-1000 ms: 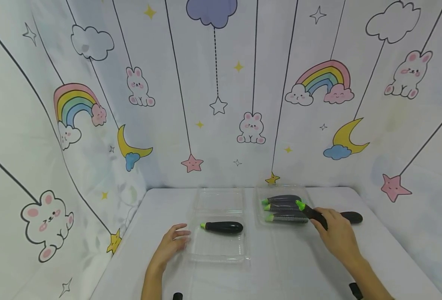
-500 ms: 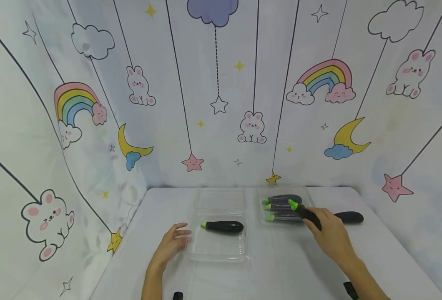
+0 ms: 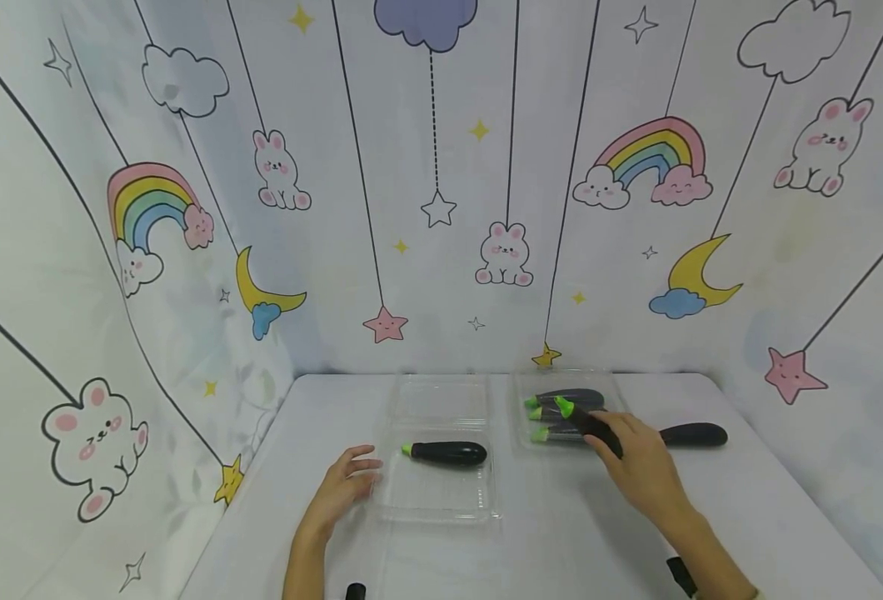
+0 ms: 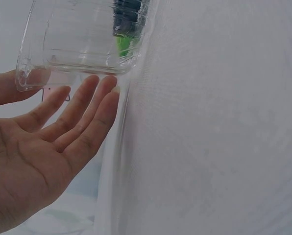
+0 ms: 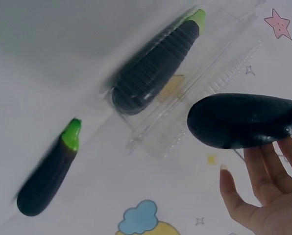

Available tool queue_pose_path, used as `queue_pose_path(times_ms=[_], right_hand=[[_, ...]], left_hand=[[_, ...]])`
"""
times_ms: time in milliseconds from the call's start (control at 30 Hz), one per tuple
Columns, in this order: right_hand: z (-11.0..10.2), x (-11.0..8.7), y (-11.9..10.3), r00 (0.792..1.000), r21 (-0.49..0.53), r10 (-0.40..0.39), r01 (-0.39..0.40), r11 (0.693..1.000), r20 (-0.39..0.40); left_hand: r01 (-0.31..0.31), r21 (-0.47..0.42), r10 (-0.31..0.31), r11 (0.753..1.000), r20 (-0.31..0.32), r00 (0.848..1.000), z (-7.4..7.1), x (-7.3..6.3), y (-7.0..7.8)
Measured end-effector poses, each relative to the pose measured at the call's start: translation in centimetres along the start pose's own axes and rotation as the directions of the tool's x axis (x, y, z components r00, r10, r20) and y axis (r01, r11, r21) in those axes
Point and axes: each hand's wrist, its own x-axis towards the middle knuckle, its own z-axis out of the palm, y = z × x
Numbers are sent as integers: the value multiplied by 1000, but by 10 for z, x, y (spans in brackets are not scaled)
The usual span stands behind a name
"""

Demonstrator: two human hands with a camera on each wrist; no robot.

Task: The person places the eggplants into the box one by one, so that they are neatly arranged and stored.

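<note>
My right hand (image 3: 640,467) grips a dark eggplant (image 3: 591,427) by its body, raised and tilted, its bright green stem pointing left over the right clear plastic box (image 3: 524,437). In the right wrist view the round end of that held eggplant (image 5: 239,120) sticks out past the fingers. Several eggplants lie side by side in the right box. Another eggplant (image 3: 445,453) rests in the left clear plastic box (image 3: 441,518). Beside this box is my left hand (image 3: 344,487), fingers loosely extended. The left wrist view has its fingertips at the clear wall (image 4: 87,71).
One loose eggplant (image 3: 700,435) lies on the white table (image 3: 531,550) to the right of the right box, partly behind my right hand. Both boxes have clear raised lids (image 3: 441,400) toward the back. A printed cloth wall (image 3: 441,292) rises behind the table.
My right hand has carried the eggplant leftward, farther over the right box, uncovering more of the loose eggplant on the table. The left hand stays in place.
</note>
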Motion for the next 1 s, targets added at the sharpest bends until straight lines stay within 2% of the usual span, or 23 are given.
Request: queue_pose_path(times_ms=[333,600,1000], right_hand=[[7,4,-12,999,8,-39,39,999,-10],[10,8,-20,996,28,-88,88,996,-18],[14,12,-32,992,49,-122,123,991,-15]], left_hand=[[-20,-3,20,1000,-24,1000,2,0,0],[-19,5,19,1000,-7,1000,1,-1,1],[-26,23,26,999,-4,1000,0,-1,-1]])
